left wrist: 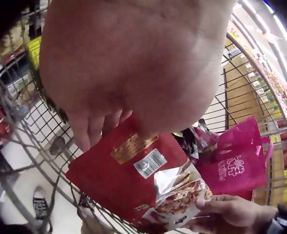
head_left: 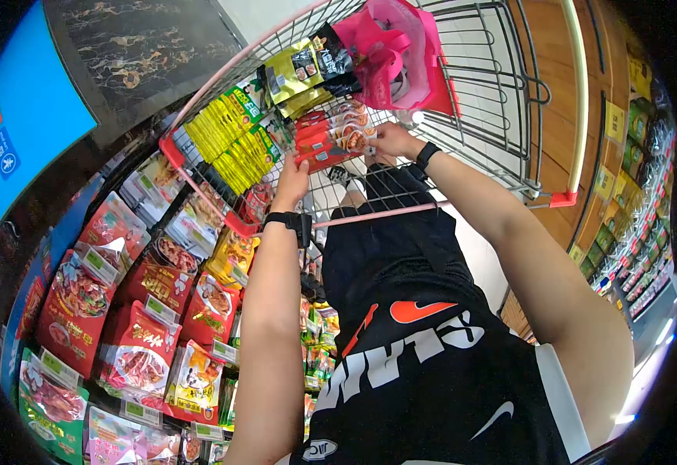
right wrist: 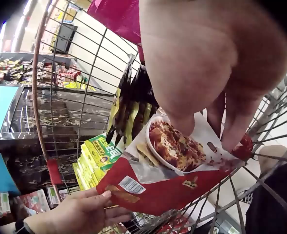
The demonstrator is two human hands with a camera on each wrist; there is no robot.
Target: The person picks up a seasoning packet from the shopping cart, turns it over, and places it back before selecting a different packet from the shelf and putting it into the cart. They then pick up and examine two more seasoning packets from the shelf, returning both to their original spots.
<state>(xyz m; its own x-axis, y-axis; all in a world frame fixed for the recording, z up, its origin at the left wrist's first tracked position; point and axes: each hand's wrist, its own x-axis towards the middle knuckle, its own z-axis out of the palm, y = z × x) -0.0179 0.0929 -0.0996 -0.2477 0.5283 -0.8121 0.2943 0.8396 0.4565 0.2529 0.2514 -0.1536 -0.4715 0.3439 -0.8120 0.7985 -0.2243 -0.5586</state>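
Note:
Both hands hold a red food packet (head_left: pixel 324 147) by its opposite ends, inside a shopping cart (head_left: pixel 222 203). My left hand (head_left: pixel 292 184) pinches the plain red end, with the thumb on top near the barcode label (right wrist: pixel 132 185). At the other end, my right hand (head_left: pixel 396 142) grips the pale end beside a picture of a bowl of food (right wrist: pixel 175 146). The packet is tilted, and its printed side shows in the right wrist view. Similar red packaging (head_left: pixel 346 116) shows just beyond it in the head view.
The cart also holds yellow-green packets (head_left: pixel 234 143), black-and-gold pouches (head_left: pixel 296 74) and a pink bag (head_left: pixel 400 54). Shelves of red food packs (head_left: pixel 141 353) stand on the left. A wooden panel (head_left: pixel 536 85) and more shelving (head_left: pixel 640 178) are on the right.

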